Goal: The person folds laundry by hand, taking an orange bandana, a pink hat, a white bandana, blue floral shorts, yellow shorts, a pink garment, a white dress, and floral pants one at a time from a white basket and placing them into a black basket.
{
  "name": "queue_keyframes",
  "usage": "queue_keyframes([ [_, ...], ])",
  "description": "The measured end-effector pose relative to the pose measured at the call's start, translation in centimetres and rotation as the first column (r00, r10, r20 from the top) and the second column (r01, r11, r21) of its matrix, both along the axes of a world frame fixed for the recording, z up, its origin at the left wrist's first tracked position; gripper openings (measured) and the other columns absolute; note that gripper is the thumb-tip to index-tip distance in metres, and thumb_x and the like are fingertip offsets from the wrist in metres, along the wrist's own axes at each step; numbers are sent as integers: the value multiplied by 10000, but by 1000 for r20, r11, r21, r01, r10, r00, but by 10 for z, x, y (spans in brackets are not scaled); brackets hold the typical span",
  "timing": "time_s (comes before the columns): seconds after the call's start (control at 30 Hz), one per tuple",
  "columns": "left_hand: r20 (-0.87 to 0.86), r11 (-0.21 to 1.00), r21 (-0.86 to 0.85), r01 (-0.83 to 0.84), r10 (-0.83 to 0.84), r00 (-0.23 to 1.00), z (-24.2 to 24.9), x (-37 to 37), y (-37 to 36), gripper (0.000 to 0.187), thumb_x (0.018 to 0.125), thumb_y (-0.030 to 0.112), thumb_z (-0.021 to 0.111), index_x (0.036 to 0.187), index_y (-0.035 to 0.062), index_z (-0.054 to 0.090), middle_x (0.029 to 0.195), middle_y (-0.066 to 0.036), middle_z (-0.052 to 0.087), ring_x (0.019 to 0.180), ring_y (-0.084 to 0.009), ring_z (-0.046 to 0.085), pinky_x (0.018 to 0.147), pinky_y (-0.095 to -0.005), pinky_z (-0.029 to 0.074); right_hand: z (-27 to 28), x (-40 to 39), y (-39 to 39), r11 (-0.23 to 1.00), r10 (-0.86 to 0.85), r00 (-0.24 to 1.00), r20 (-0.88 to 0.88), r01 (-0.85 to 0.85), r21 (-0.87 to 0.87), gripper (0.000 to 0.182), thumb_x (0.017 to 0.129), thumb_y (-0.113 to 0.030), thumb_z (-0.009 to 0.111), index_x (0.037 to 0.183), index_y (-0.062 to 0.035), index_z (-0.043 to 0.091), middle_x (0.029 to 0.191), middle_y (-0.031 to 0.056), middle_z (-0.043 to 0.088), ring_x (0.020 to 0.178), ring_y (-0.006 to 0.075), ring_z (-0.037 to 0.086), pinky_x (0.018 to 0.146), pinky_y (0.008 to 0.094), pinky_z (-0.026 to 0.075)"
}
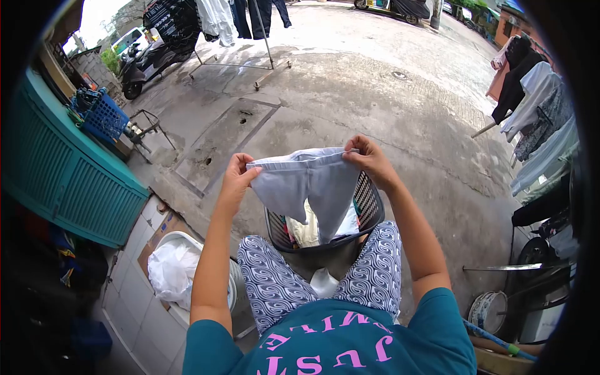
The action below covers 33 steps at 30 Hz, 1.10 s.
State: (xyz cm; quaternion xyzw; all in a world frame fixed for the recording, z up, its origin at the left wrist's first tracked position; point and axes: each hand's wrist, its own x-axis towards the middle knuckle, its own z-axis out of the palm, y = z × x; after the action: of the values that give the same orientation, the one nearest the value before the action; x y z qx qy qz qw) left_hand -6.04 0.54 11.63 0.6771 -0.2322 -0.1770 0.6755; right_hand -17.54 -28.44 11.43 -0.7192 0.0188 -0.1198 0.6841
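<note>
A small pair of light grey pants [284,184] hangs stretched by its waistband between my two hands. My left hand [240,174] pinches one end of the waistband, and my right hand [369,159] pinches the other. Below the pants stands a dark laundry basket [374,203] with lattice walls, just in front of my knees. Folded or loose clothes [304,233] in cream, white and other colours lie inside it, partly hidden by the pants.
At my left sits a white bucket [234,284] with a white plastic bag [172,269]. Teal louvred shutters [94,194] and a blue basket [103,115] stand further left. Clothes hang on a rack [265,37] ahead and on a line at right [537,94]. A scooter [147,69] is parked behind.
</note>
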Motion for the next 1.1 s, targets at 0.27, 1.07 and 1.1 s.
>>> queue_keyframes([
  [0.27, 261, 940, -176, -293, 331, 907, 36, -58, -70, 251, 801, 48, 578, 1012, 42, 443, 901, -19, 481, 753, -54, 459, 630, -196, 407, 62, 9, 85, 999, 13, 996, 83, -16, 36, 187, 803, -109, 553, 940, 18, 547, 844, 68, 566, 688, 104, 552, 540, 239, 482],
  [1.07, 578, 922, -370, 116, 131, 805, -34, -89, -41, 397, 708, -88, 607, 938, 95, 341, 1079, -147, 475, 954, -219, 545, 765, -326, 448, 187, -8, 63, 567, 591, 784, 189, -237, -789, 405, 553, -238, 798, 773, -41, 520, 687, -2, 483, 663, 104, 461, 604, 259, 382],
  [1.1, 575, 921, -374, 113, 135, 807, -38, -92, -39, 397, 708, -88, 607, 938, 95, 341, 1079, -147, 475, 954, -219, 545, 765, -326, 448, 196, -14, 65, 566, 549, 823, 148, -236, -790, 431, 533, -255, 801, 764, -44, 505, 701, -7, 474, 680, 86, 448, 616, 248, 375],
])
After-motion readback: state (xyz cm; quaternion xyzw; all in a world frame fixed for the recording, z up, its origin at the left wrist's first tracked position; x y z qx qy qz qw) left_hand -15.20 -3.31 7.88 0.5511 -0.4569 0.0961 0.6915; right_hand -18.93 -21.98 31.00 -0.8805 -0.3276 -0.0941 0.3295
